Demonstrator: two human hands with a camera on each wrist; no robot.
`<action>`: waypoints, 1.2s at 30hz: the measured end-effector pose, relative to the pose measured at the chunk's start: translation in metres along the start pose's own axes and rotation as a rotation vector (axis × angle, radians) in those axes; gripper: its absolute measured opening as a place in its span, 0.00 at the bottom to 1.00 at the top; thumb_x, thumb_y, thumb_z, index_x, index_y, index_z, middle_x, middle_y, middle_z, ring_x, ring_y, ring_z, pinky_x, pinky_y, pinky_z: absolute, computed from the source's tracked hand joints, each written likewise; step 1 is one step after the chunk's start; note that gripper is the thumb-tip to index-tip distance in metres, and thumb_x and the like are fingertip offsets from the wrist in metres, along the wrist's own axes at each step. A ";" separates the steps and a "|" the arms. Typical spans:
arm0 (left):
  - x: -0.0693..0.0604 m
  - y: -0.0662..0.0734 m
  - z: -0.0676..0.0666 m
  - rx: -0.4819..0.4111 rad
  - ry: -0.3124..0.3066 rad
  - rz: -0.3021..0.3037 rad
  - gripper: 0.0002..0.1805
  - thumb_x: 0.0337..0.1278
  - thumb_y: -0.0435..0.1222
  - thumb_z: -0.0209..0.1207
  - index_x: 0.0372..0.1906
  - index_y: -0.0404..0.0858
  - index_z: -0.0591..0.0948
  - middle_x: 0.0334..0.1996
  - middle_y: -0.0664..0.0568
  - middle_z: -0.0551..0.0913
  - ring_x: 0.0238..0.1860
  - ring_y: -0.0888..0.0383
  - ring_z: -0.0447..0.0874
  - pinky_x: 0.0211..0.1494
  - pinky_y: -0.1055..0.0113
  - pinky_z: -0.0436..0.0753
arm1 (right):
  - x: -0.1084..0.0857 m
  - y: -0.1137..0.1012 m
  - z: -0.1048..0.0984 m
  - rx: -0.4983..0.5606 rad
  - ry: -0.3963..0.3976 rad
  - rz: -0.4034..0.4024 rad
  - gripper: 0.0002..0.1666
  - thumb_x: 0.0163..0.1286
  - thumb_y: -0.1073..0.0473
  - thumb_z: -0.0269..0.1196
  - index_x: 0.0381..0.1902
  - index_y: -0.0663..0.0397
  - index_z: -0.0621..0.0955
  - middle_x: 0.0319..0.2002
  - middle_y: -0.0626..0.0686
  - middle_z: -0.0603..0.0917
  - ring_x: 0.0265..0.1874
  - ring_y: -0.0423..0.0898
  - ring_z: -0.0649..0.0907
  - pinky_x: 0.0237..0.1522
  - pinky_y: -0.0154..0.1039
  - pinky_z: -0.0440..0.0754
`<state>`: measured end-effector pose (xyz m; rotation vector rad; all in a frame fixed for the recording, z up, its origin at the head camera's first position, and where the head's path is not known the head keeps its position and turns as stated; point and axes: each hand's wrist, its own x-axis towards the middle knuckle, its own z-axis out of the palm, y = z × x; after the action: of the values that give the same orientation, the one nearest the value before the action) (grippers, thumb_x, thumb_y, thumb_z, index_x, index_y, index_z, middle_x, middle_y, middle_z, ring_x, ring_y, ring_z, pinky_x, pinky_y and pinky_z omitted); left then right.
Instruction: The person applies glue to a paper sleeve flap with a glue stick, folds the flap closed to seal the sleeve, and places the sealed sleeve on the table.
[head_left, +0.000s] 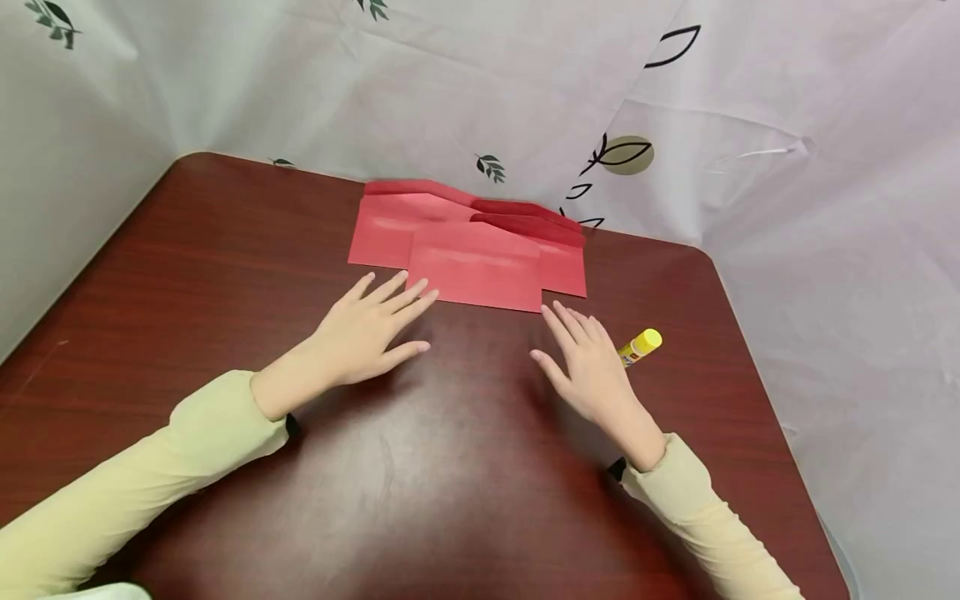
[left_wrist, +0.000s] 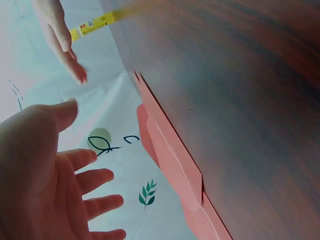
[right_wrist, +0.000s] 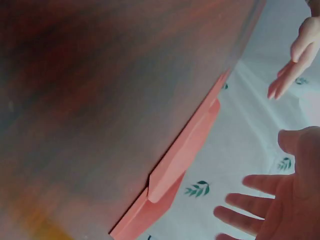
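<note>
Several red envelopes (head_left: pixel 477 265) lie overlapped at the back of the table, their flaps raised. In the head view my left hand (head_left: pixel 362 333) hovers with spread fingers near the front envelope's left corner, holding nothing. My right hand (head_left: pixel 592 367) is held out near that envelope's right corner, fingers straight and nothing gripped. Just past the right hand stands or lies a yellow glue stick (head_left: pixel 642 345), partly hidden by the hand. The left wrist view shows the same glue stick (left_wrist: pixel 95 24) upright on the tabletop beside the right hand.
The dark red-brown wooden table (head_left: pixel 420 467) has rounded corners. A pale curtain (head_left: pixel 315 92) with leaf prints hangs right behind its back edge and along both sides. Part of a whitish object (head_left: pixel 112 592) shows at the bottom left.
</note>
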<state>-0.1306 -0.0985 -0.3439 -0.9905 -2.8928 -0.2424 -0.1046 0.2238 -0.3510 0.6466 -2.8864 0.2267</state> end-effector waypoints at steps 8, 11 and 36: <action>0.014 0.011 -0.005 -0.092 0.097 -0.045 0.32 0.64 0.58 0.50 0.67 0.46 0.71 0.62 0.50 0.78 0.64 0.46 0.71 0.67 0.49 0.64 | 0.004 0.010 -0.014 -0.048 0.061 -0.015 0.32 0.64 0.45 0.63 0.62 0.54 0.76 0.56 0.57 0.80 0.53 0.55 0.74 0.50 0.53 0.73; 0.021 0.015 -0.006 -0.110 0.149 -0.029 0.27 0.64 0.54 0.52 0.63 0.46 0.75 0.57 0.52 0.82 0.57 0.47 0.76 0.62 0.52 0.69 | 0.005 0.017 -0.021 -0.060 0.098 -0.018 0.30 0.60 0.48 0.68 0.57 0.56 0.79 0.52 0.58 0.83 0.48 0.56 0.75 0.44 0.52 0.73; 0.053 0.049 0.009 -0.241 0.194 0.007 0.11 0.60 0.39 0.57 0.45 0.47 0.85 0.40 0.57 0.88 0.35 0.56 0.86 0.26 0.62 0.78 | -0.027 0.072 -0.062 -0.059 0.052 0.348 0.18 0.63 0.50 0.65 0.42 0.59 0.81 0.35 0.60 0.82 0.32 0.56 0.79 0.28 0.55 0.76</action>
<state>-0.1421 -0.0268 -0.3406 -0.9490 -2.7272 -0.6609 -0.1032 0.3112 -0.3042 0.1218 -2.9232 0.1985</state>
